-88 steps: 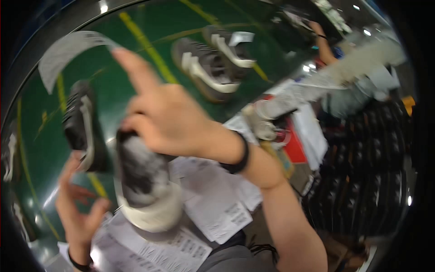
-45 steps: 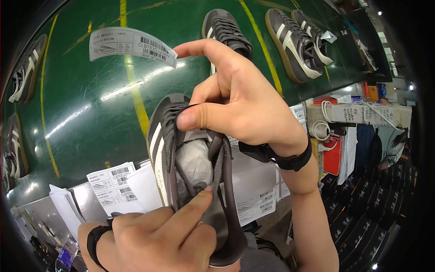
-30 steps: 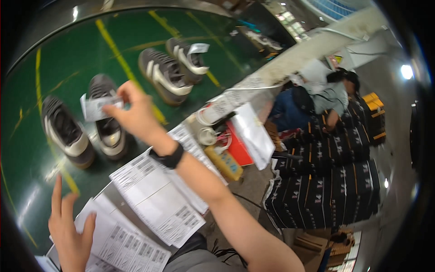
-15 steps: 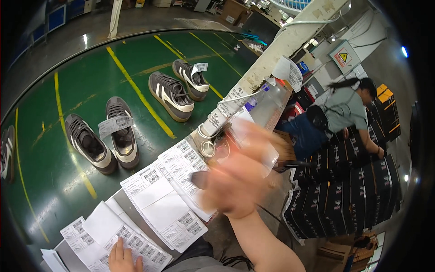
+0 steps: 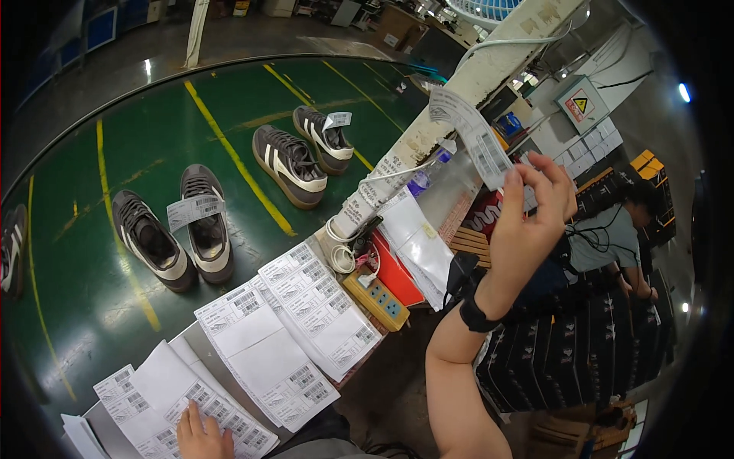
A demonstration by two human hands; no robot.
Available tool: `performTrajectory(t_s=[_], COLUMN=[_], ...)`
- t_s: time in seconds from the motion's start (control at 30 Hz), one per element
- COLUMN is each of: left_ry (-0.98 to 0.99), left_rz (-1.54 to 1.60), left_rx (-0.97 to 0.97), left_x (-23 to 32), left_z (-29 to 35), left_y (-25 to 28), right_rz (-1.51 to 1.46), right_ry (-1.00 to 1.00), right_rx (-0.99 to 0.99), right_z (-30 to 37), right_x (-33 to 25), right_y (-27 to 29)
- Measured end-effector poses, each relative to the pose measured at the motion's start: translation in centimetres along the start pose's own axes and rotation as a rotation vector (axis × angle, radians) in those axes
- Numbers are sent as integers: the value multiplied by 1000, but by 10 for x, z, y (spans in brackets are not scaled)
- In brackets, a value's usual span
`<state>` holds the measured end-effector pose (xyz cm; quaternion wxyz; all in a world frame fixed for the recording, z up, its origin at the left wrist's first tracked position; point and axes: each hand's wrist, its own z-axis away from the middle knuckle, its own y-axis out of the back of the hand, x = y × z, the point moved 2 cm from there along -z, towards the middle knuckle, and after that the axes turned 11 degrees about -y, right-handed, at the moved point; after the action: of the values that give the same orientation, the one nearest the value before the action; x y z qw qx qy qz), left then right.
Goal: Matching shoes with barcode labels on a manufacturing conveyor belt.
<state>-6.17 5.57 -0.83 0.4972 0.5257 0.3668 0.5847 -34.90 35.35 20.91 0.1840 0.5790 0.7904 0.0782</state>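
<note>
My right hand (image 5: 531,210), with a dark band on its wrist, is raised beside the pale post. Its thumb and fingers pinch the lower end of a curled white label strip (image 5: 483,145), whose upper end lies against the post. My left hand (image 5: 202,437) rests with fingers stretched on a stack of printed label sheets (image 5: 164,375) at the near left. More label sheets (image 5: 264,356) lie between my hands. Beyond them, a pair of dark grey sneakers (image 5: 145,237) stands on the green surface (image 5: 69,306), a label on the right shoe.
Another pair of sneakers (image 5: 287,164) stands farther off; a single shoe (image 5: 11,245) is at the left edge. The post (image 5: 428,138) rises beside a yellow power strip (image 5: 375,298), a red folder (image 5: 399,271) and papers. At right, a person (image 5: 608,233) bends over black boxes (image 5: 566,359).
My right hand has swung up and to the right, from over the power strip to the label strip, and now pinches it. My left hand has barely moved. The person at right has bent lower.
</note>
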Motion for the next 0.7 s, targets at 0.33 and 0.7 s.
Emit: performTrajectory(t_s=[0.33,0.7], left_ry=[-70,-88], left_rz=[-126,158], left_rx=[142,289], left_x=[-1,0], left_z=[6,11], left_y=[-5,-9], right_rz=[-312,106], right_ry=[-36,-31], right_rx=[-85,-22], right_z=[10,-73], right_x=[-46,104], right_y=[29,-97])
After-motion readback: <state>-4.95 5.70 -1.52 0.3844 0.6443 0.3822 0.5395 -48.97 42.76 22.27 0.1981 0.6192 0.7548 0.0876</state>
